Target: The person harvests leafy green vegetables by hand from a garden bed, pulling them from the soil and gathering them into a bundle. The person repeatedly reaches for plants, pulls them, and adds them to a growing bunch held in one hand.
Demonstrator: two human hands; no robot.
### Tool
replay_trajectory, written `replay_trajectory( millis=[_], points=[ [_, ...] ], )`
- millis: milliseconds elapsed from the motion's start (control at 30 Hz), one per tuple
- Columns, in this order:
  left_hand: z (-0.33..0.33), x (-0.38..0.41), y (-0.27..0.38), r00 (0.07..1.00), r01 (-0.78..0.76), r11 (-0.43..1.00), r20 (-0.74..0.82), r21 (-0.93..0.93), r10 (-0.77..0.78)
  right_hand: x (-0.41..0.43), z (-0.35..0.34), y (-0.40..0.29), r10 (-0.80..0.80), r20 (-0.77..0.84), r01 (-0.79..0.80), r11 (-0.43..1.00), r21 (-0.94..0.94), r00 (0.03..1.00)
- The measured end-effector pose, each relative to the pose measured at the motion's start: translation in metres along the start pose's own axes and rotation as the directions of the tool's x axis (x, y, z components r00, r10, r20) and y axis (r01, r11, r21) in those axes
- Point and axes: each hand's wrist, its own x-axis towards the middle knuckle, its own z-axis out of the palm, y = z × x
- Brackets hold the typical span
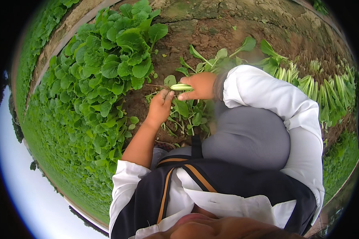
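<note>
Between my hands is a leafy green plant, its pale stalk base [181,87] lying level and its roots pointing left. My right hand [201,85] grips the stalks, with thumb and fingers on either side. At the root end, the fingertips of my left hand [163,101] are pinched together on the thin, soil-flecked roots. The plant's leaves are mostly hidden behind my right hand and sleeve. Loose leaves and small plants [194,118] lie on the soil just below my hands.
A dense bed of leafy greens [92,74] grows to the left. Bare brown soil [191,33] stretches ahead. Pulled plants [326,92] lie in a row at the right, pale stalks showing. My bent knee [248,137] is close below my right forearm.
</note>
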Motion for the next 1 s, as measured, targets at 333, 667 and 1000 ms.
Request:
replay_trajectory(
  millis=[333,667,1000],
  points=[
    [0.0,0.093,0.024,0.91,-0.387,0.458,0.25,0.8,0.332,0.017,-0.009,0.071,0.164,-0.299,-0.009,0.887,0.461,0.94],
    [-0.055,0.221,-0.026,0.989,-0.017,-0.358,-0.038,0.934,-0.146,0.016,-0.016,0.093,0.368,-0.303,-0.119,0.785,0.608,0.879],
    [-0.049,0.282,-0.044,0.931,0.0,-0.167,-0.061,0.986,-0.359,-0.015,-0.029,0.087,0.482,-0.174,-0.218,0.651,0.727,0.859]
  ],
)
